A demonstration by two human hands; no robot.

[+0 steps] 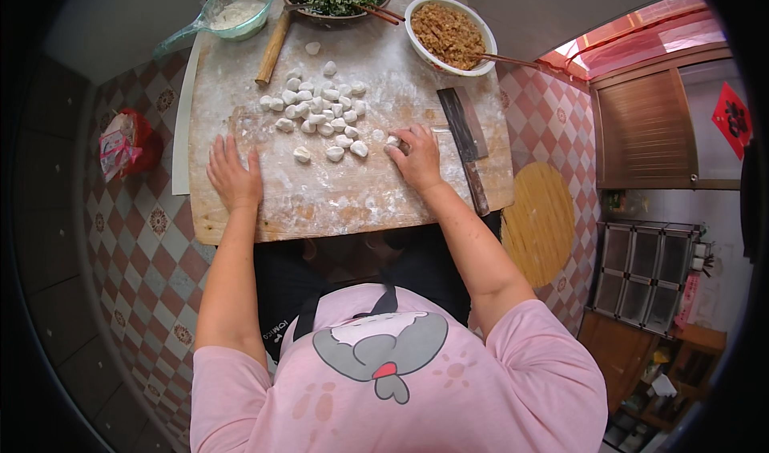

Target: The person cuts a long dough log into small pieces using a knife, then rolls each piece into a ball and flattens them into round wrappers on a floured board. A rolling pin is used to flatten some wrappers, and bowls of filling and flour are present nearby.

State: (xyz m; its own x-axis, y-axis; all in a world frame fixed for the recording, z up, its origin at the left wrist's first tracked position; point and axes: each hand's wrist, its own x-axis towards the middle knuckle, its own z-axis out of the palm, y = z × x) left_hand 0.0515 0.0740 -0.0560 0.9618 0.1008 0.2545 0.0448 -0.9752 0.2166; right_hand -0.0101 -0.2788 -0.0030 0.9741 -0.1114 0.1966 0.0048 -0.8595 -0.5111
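Observation:
On a floured wooden board (336,203) lies a loose cluster of small white dough pieces (318,106), dusted with flour. My left hand (234,173) rests palm down on the board to the left of the cluster, holding nothing, its fingers a little apart. To the right of the cluster, the fingertips of my right hand (422,158) pinch one dough piece (392,141) at the board's surface. Another dough piece (378,134) sits just left of those fingertips. A cleaver (464,134) with a dark blade and wooden handle lies right of my right hand.
A wooden rolling pin (273,50) lies at the board's back left. Behind are a teal plastic dipper (247,30) of flour, a dark pan (336,22) of chopped greens and a white bowl (441,68) of minced filling with chopsticks (510,60). A round wooden board (539,224) stands low at right.

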